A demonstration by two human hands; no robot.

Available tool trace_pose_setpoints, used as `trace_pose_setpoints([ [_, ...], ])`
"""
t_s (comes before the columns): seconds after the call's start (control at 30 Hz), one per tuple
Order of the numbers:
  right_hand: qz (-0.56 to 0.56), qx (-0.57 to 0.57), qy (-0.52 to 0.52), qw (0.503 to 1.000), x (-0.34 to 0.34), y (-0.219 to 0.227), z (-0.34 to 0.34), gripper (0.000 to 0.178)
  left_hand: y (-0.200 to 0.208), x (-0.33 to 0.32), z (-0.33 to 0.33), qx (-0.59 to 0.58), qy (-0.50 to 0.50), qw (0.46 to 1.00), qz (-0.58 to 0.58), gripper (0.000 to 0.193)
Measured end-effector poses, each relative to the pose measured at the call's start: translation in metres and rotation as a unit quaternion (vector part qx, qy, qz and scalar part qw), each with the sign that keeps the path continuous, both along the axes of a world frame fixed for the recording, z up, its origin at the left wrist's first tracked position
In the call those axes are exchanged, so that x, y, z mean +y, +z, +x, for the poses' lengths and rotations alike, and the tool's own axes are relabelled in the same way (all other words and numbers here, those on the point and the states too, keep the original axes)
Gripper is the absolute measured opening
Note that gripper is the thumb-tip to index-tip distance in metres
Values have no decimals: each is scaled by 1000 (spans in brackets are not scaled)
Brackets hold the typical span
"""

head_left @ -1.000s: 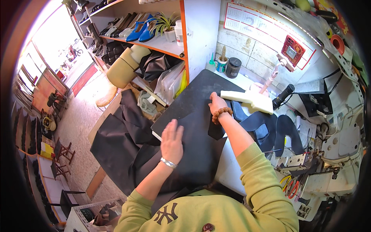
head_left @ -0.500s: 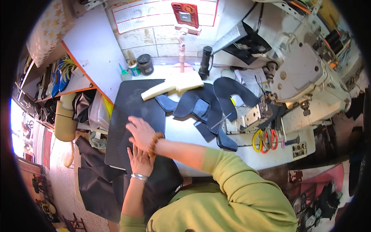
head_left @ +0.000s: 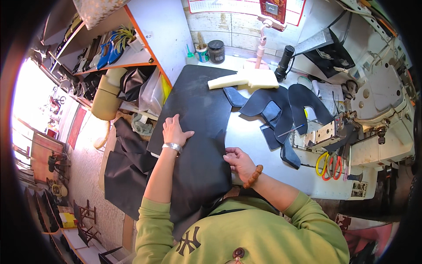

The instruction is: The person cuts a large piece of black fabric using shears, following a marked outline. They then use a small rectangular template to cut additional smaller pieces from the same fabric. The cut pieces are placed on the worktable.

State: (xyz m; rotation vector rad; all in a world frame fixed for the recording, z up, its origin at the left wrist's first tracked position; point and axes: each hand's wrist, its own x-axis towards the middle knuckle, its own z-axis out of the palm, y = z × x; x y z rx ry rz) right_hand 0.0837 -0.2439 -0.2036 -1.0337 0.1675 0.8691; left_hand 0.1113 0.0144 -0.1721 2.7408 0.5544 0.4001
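A black leather-like sheet (head_left: 198,180) lies over the front part of a dark flat board (head_left: 195,90) and drapes down past the table edge toward my body. My left hand (head_left: 174,132) rests flat on the sheet, fingers spread and thumb out to the side. At the sheet's right edge, my right hand (head_left: 241,163) has its fingers curled with the edge pinched between thumb and fingers. To the right lie several black cut pieces (head_left: 307,103). A cream foam-like block (head_left: 259,79) sits on the board's far right corner.
A white sewing machine (head_left: 378,101) stands on the right, with scissors (head_left: 325,165) by it. A black flashlight (head_left: 285,61), a pink phone stand (head_left: 260,48) and a dark jar (head_left: 216,51) line the back. More black material (head_left: 127,171) hangs at the left; shelves (head_left: 127,61) hold shoes.
My hands, crossed one over the other on the sheet, have come apart. The right hand moved right to the sheet's edge; the left now lies farther up. The view shifted left.
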Motion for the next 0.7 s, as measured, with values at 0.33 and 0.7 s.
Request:
trace_pose_setpoints([
  [0.33, 241, -64, 98, 964, 1, 25, -1, 66, 44, -15, -52, 39, -197, 774, -600, 41],
  [0.7, 245, 78, 220, 941, 1, 24, 3, 68, 68, -10, -59, -15, -153, 979, -135, 30],
])
